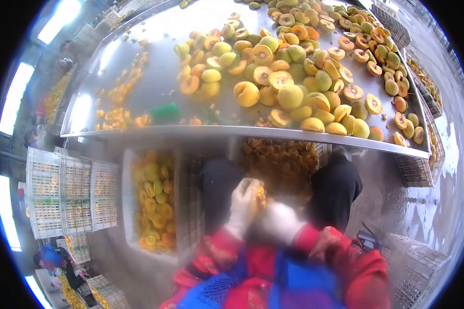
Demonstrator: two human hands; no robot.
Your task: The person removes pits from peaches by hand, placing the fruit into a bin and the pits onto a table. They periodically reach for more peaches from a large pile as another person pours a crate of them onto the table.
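My left hand [243, 206], in a white glove, is closed on a piece of yellow fruit [261, 198] above my lap. Close beside it on the right is my right hand [282, 221], also gloved in white and smeared by motion; its fingers and anything in them cannot be made out. Below both hands, between my knees, a crate holds brownish-orange fruit scraps [283, 157]. Beyond the hands, whole and halved yellow-green fruits [291, 96] are heaped on a metal table [154, 56].
A white crate [129, 206] of fruit stands left of my legs. Stacked crates [77, 190] are farther left, others [420, 268] at the lower right. A green object [164, 112] lies near the table edge. Another person [51, 257] is at the lower left.
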